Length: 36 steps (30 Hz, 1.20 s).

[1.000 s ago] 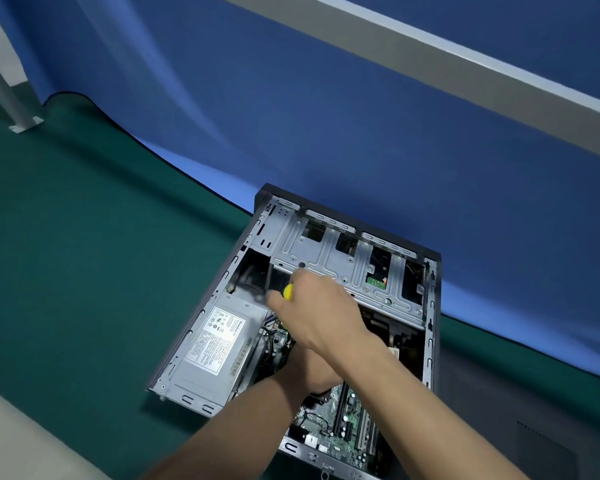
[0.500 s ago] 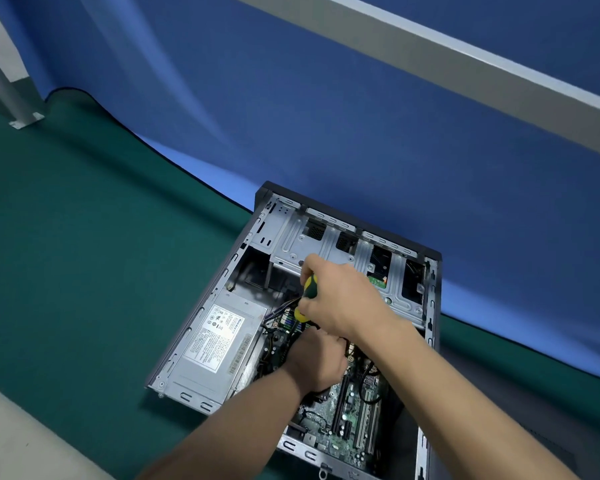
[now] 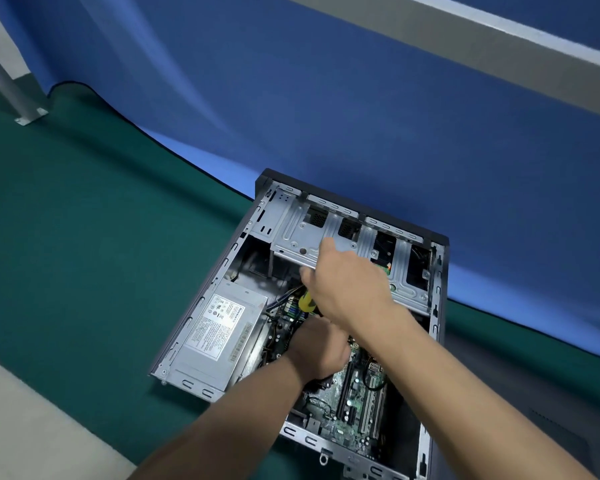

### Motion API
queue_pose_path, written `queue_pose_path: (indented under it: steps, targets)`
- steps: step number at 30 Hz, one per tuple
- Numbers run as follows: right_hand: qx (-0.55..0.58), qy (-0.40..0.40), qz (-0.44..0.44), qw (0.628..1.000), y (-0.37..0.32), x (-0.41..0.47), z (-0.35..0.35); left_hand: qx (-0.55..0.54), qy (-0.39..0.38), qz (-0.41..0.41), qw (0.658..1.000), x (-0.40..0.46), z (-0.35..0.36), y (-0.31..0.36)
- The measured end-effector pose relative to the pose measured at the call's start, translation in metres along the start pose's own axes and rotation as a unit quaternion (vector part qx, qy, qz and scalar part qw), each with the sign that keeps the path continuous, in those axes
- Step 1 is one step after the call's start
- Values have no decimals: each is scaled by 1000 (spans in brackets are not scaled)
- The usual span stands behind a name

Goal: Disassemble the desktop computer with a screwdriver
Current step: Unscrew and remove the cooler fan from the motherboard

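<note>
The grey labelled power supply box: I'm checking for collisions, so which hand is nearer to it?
Left. The left hand sits low inside the open computer case, just right of the grey labelled power supply box. The right hand is farther off, up by the silver metal drive cage, holding a yellow-handled screwdriver.

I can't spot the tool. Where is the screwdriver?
Its yellow handle peeks out under the right hand in the head view, inside the open case, just right of the power supply.

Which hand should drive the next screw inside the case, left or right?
Right. The right hand already holds the yellow-handled screwdriver above the open case. The left hand is lower, down over the motherboard; what it holds, if anything, is hidden.
</note>
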State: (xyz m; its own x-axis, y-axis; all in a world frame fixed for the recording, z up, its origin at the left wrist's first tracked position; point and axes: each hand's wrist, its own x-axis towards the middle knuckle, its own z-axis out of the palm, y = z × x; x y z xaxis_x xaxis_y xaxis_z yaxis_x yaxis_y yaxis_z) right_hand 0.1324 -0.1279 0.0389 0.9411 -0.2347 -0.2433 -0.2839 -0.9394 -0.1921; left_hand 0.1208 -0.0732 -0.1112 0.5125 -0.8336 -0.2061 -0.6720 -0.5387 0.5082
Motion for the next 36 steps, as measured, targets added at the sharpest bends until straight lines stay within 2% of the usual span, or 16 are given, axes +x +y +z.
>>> queue_pose_path:
  steps: [2,4,10,12,15,18,21,25,28,30,32,36]
  targets:
    - [69,-40,-38,996,7,2,-2,90,-23,24,995,6,11,-5]
    - [91,-55,-74,992,13,1,-4,143,-5,40,989,8,17,-9]
    - [-65,35,-53,996,21,4,3,92,10,5,996,12,24,-10]
    - [-36,39,-81,995,21,7,2,81,10,2,997,12,23,-10]
    - [65,-27,-122,990,26,8,0,83,12,-7,996,12,23,-8]
    - [108,-35,-72,991,34,9,0,134,-9,-6,991,14,18,-6]
    - [29,4,5,1000,40,6,3,193,-6,22,981,15,20,-7]
    - [104,-6,57,993,43,-2,1,164,9,40,986,16,22,-12]
    - [124,71,129,981,49,-14,-10,118,-4,27,993,15,19,-11]
    - [102,141,158,972,53,-25,-19,102,-47,41,993,16,11,-13]
    - [86,192,183,960,57,-37,-27,80,-122,60,987,19,0,-19]
    - [67,240,214,945,57,-60,-36,89,-227,98,965,25,-27,-35]
